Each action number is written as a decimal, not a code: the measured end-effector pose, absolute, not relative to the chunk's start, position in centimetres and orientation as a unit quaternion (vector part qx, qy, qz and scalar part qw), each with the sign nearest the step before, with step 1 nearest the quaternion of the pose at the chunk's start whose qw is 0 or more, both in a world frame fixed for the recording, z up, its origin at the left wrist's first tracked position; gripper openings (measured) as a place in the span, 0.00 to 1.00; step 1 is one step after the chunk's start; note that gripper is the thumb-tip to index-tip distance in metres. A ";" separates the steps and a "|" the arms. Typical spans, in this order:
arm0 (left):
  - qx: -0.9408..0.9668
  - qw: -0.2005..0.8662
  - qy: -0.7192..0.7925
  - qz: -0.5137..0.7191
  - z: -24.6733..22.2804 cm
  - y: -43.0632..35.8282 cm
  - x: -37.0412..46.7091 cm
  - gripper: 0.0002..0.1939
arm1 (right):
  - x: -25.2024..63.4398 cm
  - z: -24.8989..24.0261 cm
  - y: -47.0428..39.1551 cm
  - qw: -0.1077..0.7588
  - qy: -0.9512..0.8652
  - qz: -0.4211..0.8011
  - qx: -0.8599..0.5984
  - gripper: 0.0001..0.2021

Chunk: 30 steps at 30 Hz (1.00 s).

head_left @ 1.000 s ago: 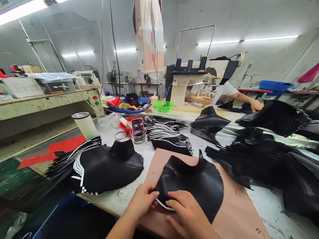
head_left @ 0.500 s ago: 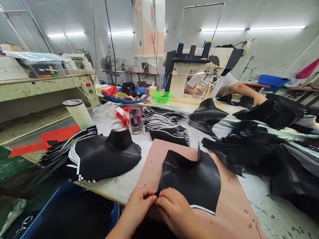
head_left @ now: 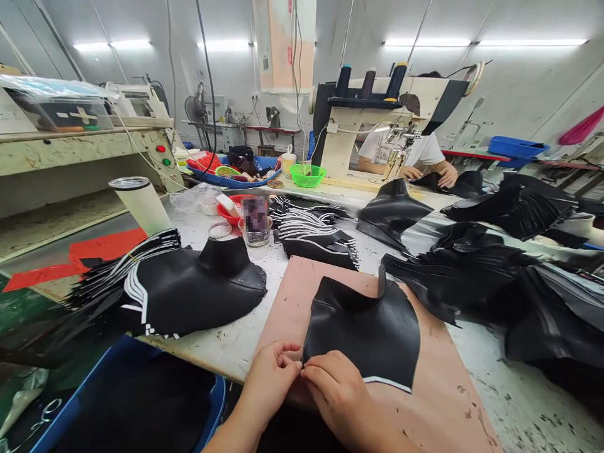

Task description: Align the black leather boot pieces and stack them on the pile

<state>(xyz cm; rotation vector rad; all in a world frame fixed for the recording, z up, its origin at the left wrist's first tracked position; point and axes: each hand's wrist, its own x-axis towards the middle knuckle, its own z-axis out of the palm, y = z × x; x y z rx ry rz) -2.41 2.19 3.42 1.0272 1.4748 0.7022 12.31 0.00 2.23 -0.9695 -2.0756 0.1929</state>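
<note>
A black leather-like piece [head_left: 368, 333] with a white strip along its lower edge lies on a pinkish-brown board [head_left: 283, 296]. My left hand [head_left: 276, 376] pinches the piece's lower left corner between thumb and fingers. Close beside it, almost touching, my right hand [head_left: 333, 384] has its fingers bent over the same edge and grips it. The fingertips of both hands meet at the corner, and the bit of edge between them is mostly hidden. To the left sits a stack of similar black pieces [head_left: 189, 289] with white edges.
Behind the board lie white-edged black parts [head_left: 316, 233], a glass jar [head_left: 257, 233] and a green basket [head_left: 307, 176]. More black pieces [head_left: 476, 270] are piled right. A tumbler [head_left: 141, 204] stands left; a blue bin [head_left: 214, 402] is below. A person's hands [head_left: 441, 175] work behind a sewing machine [head_left: 340, 135].
The view has tilted and shifted slightly. My hands stay at the corner, with the left fingers bent a little differently. The other person's arm has drawn back from the right pile to the machine.
</note>
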 end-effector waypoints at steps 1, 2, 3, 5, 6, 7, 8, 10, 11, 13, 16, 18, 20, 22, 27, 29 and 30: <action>0.439 0.566 0.631 0.299 3.4 2.2 -2.4 0.17 | 12.3 2.1 0.0 0.412 -0.819 0.085 -0.390 0.11; 0.441 0.562 0.633 0.299 3.4 2.2 -2.4 0.17 | 12.3 1.9 0.1 0.408 -0.815 0.099 -0.399 0.11; 0.443 0.559 0.634 0.299 3.4 2.2 -2.4 0.16 | 12.3 1.9 0.2 0.398 -0.812 0.117 -0.411 0.10; 0.447 0.552 0.637 0.299 3.3 2.2 -2.3 0.15 | 12.3 2.0 0.5 0.360 -0.807 0.160 -0.439 0.09; 0.448 0.549 0.639 0.299 3.2 2.2 -2.3 0.15 | 12.3 2.1 0.7 0.336 -0.804 0.187 -0.453 0.09; 0.449 0.546 0.641 0.298 3.2 2.2 -2.3 0.15 | 12.3 2.3 1.0 0.316 -0.799 0.216 -0.465 0.09; 0.450 0.544 0.642 0.298 3.1 2.2 -2.2 0.15 | 12.4 2.5 1.2 0.300 -0.791 0.244 -0.474 0.10; 0.451 0.542 0.643 0.297 3.1 2.2 -2.2 0.16 | 12.5 2.8 1.7 0.289 -0.774 0.286 -0.486 0.12; 0.452 0.542 0.643 0.297 3.1 2.2 -2.1 0.17 | 12.6 2.8 1.8 0.290 -0.768 0.298 -0.488 0.12; 0.455 0.544 0.640 0.297 3.1 2.2 -2.1 0.17 | 12.8 2.7 2.0 0.298 -0.762 0.306 -0.487 0.13; 0.458 0.545 0.635 0.299 3.3 2.2 -2.0 0.17 | 13.0 2.3 2.0 0.311 -0.759 0.312 -0.479 0.14; 0.461 0.545 0.633 0.300 3.4 2.2 -2.0 0.17 | 13.0 2.2 2.0 0.320 -0.758 0.313 -0.474 0.14; 0.464 0.543 0.632 0.299 3.4 2.2 -2.0 0.17 | 13.0 2.1 2.0 0.327 -0.758 0.312 -0.470 0.13; 0.467 0.540 0.634 0.298 3.4 2.2 -2.0 0.17 | 13.0 2.1 1.9 0.331 -0.758 0.312 -0.468 0.13; 0.475 0.525 0.643 0.293 3.3 2.3 -2.0 0.17 | 14.2 2.4 1.3 0.344 -0.780 0.333 -0.402 0.09; 0.481 0.513 0.648 0.292 3.1 2.3 -2.0 0.17 | 15.4 2.6 0.9 0.344 -0.787 0.352 -0.372 0.06; 0.485 0.506 0.651 0.290 3.1 2.3 -2.0 0.17 | 16.1 2.7 0.8 0.342 -0.786 0.347 -0.381 0.06</action>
